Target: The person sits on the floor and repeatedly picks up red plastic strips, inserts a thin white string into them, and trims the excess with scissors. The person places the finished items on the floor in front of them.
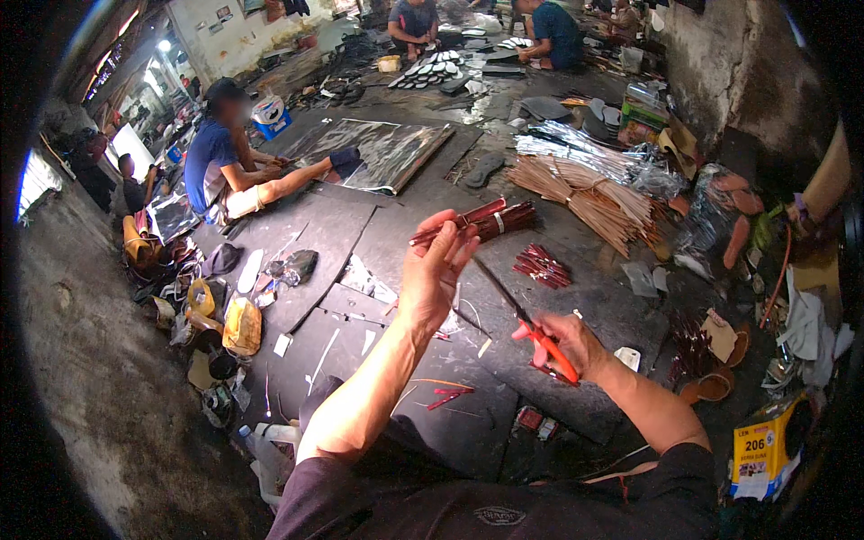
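My left hand [439, 261] is raised near the middle, its fingers closed on a glossy dark red strip [484, 211]. Just behind it shows a bundle of dark red strips [515, 221] bound with a white band; whether my hand touches it I cannot tell. Lower and to the right, my right hand [574, 346] grips scissors [545, 342] by their orange-red handles. Their long dark blades point up and left toward my left hand, below the strip. A smaller pile of dark red strips [543, 266] lies on the dark floor boards to the right. Short red pieces [447, 394] lie between my forearms.
Tan strip bundles [585, 193] and silvery strips [576, 148] spread at far right. A seated person [216, 162] works beside a dark sheet [396, 148]; others sit farther back. A yellow jerrycan [241, 326] stands left among scraps. A yellow packet [758, 461] lies at lower right.
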Demonstrator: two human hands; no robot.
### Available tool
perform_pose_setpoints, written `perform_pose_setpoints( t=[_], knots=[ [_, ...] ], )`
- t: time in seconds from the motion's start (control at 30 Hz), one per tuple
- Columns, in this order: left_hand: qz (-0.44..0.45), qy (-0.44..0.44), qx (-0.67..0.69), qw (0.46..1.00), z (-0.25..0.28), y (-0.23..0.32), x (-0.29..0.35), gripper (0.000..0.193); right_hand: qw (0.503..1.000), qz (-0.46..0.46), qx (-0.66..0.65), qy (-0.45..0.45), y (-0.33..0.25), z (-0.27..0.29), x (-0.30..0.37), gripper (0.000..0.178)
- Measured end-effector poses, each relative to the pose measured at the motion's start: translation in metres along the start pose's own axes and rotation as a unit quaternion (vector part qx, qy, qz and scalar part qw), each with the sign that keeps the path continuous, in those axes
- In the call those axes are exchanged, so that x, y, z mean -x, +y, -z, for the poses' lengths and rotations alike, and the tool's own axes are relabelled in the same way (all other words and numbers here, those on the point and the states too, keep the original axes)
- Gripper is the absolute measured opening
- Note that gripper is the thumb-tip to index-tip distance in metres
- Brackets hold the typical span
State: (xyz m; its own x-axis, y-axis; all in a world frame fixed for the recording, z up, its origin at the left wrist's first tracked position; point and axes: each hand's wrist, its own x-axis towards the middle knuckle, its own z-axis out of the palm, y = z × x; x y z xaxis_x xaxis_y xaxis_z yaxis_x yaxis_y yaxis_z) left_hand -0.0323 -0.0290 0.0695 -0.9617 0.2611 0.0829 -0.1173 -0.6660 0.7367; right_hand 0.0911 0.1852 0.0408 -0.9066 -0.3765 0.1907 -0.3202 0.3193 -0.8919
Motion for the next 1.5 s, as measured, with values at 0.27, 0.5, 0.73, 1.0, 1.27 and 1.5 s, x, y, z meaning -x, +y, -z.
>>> perform_pose_setpoints(
  t=[0.27, 0.5, 0.73, 1.0, 1.27, 1.5],
  knots=[
    [-0.072, 0.034, -0.234, 0.969, -0.009, 0.016, 0.005, 0.028, 0.921, -0.1, 0.306, -0.221, 0.154, -0.049, 0.062, 0.052],
    [-0.079, 0.002, -0.291, 0.953, -0.011, 0.012, 0.017, 0.024, 0.947, -0.085, 0.253, -0.179, 0.156, -0.045, 0.039, 0.041],
    [-0.01, -0.08, -0.403, 0.912, -0.024, -0.001, 0.033, 0.022, 0.975, 0.021, 0.06, 0.212, -0.027, 0.032, -0.049, 0.019],
    [0.03, -0.08, -0.405, 0.91, -0.023, -0.008, 0.041, 0.024, 0.988, -0.02, 0.059, 0.141, -0.028, 0.016, -0.047, 0.015],
    [0.011, -0.065, -0.443, 0.894, -0.026, -0.008, 0.038, 0.023, 0.98, 0.032, 0.077, 0.183, -0.015, 0.007, -0.053, 0.013],
    [-0.026, -0.072, -0.458, 0.886, -0.021, -0.007, 0.032, 0.026, 0.985, -0.024, 0.009, 0.172, 0.0, 0.002, -0.054, 0.027]
  ],
)
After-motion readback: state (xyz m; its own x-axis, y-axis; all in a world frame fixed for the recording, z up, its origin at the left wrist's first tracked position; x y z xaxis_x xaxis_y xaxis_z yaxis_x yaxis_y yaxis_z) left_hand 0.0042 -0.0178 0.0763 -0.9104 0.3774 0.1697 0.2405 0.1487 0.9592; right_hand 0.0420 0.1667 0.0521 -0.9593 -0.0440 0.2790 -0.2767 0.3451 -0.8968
